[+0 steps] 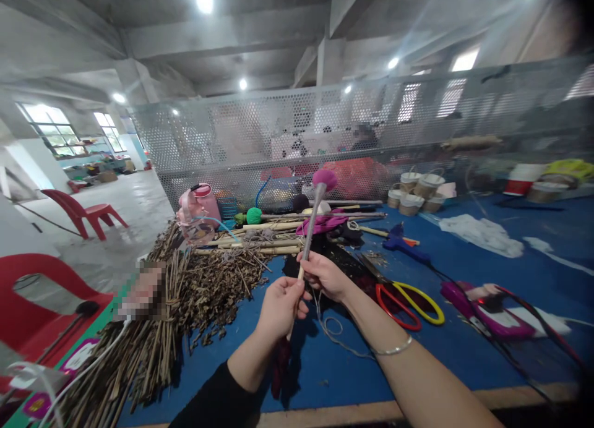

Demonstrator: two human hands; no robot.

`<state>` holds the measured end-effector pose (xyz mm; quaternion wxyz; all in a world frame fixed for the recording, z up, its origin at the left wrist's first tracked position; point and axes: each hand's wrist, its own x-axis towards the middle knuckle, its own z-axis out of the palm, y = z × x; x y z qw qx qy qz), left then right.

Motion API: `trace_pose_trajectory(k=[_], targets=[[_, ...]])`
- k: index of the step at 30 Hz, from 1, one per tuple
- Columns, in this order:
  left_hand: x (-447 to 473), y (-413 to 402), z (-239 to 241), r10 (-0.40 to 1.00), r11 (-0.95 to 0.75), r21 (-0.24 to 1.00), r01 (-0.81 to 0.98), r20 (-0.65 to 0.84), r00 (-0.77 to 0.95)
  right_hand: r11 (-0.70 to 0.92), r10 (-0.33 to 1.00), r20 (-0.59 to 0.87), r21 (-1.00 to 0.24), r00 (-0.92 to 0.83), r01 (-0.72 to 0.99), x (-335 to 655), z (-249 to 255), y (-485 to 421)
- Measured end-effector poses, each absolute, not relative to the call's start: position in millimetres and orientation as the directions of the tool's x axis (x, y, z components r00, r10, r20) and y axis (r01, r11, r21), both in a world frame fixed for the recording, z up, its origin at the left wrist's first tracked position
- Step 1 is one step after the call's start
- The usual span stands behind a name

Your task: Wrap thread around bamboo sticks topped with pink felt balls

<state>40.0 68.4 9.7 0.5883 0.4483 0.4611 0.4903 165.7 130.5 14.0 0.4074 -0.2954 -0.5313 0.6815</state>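
My left hand (pixel 283 301) is closed around the lower part of a wooden stick (pixel 314 224), which stands tilted up and away from me. A magenta ball (pixel 325 179) tops the stick, and grey wrapping covers much of its shaft. Just above, my right hand (pixel 326 274) pinches the same stick where the wrapping meets bare wood. From beneath the right hand a thin grey yarn (pixel 331 334) trails in a loop across the blue table (pixel 343 378). Dark red material (pixel 280 366) hangs below my left hand. Scissors (pixel 411 304) with red and yellow handles lie right of my hands.
Bundles of dried stalks (pixel 158 329) cover the left side. Behind lie sticks and a green ball (pixel 253 216), near a pink jug (pixel 199 211). A blue glue gun (pixel 408 248), cups (pixel 411 202) and white plastic (pixel 485 233) are at right. A perforated metal screen (pixel 223 131) borders the back.
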Motion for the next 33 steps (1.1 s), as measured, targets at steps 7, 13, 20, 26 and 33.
trace_pose_trajectory(k=[7, 13, 20, 26, 33], targets=[[37, 67, 3, 0.993, 0.096, 0.981, 0.169, -0.105, 0.045, 0.030, 0.896, 0.085, -0.991, -0.436, -0.133, 158, 3, 132], [35, 65, 4, 0.990, -0.121, 0.934, 0.335, 0.139, -0.032, 0.004, 0.895, 0.101, -0.976, -0.434, -0.220, 155, 8, 129], [41, 68, 8, 0.965, 0.182, 0.972, -0.148, -0.148, 0.215, -0.069, 0.853, 0.079, -0.963, -0.516, -0.261, 164, 15, 127], [42, 64, -2, 0.998, -0.052, 0.965, 0.258, 0.059, -0.020, 0.083, 0.919, 0.117, -0.991, -0.377, -0.106, 151, 1, 134], [42, 56, 20, 0.908, 0.364, 0.914, -0.178, -0.305, 0.289, -0.077, 0.826, 0.083, -0.963, -0.558, -0.257, 152, 9, 128]])
